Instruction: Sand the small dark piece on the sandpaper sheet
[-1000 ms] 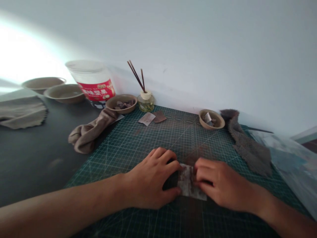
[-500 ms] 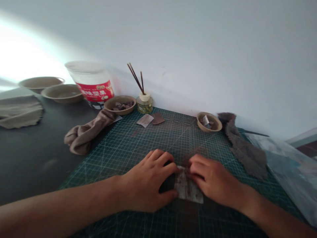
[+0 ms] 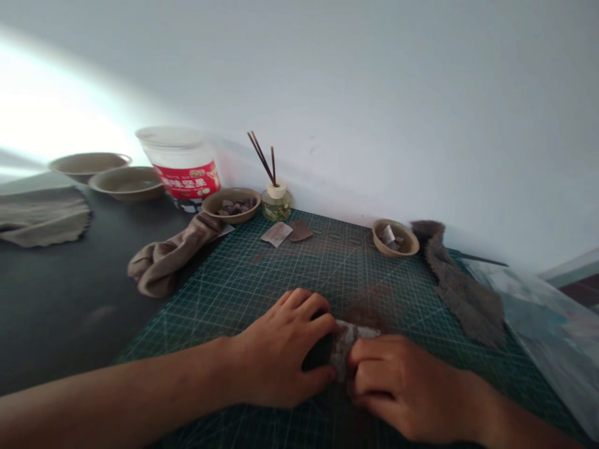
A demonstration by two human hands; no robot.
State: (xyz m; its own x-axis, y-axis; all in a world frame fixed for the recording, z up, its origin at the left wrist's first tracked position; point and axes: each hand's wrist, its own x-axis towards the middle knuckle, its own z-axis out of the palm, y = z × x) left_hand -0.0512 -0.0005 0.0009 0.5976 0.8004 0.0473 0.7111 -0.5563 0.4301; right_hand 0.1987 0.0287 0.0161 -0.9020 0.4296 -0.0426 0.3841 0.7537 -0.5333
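A small greyish-white sheet, which looks like worn sandpaper (image 3: 340,342), lies on the green cutting mat (image 3: 243,274) and is smeared with brown dust. My left hand (image 3: 285,349) holds its left edge down, with the thumb at the near corner and bent fingertips at the far one. Over the sheet's right part, my right hand (image 3: 402,380) is closed with its fingers curled together and knuckles low. Whatever those fingers pinch is hidden and blurred. Reddish-brown dust (image 3: 372,305) spreads on the mat just beyond the sheet.
Two small sheets (image 3: 277,234) lie by a reed diffuser (image 3: 276,201). One bowl (image 3: 231,206) holds several dark chunks; another bowl (image 3: 395,238) holds pieces too. A brown cloth (image 3: 173,255), a grey cloth (image 3: 461,299), a plastic tub (image 3: 187,174) and a clear plastic bag (image 3: 552,330) stand or lie around.
My right hand has moved toward me along the sheet, uncovering its far right corner and covering its near right part. My left hand stays in place. The view has tilted slightly.
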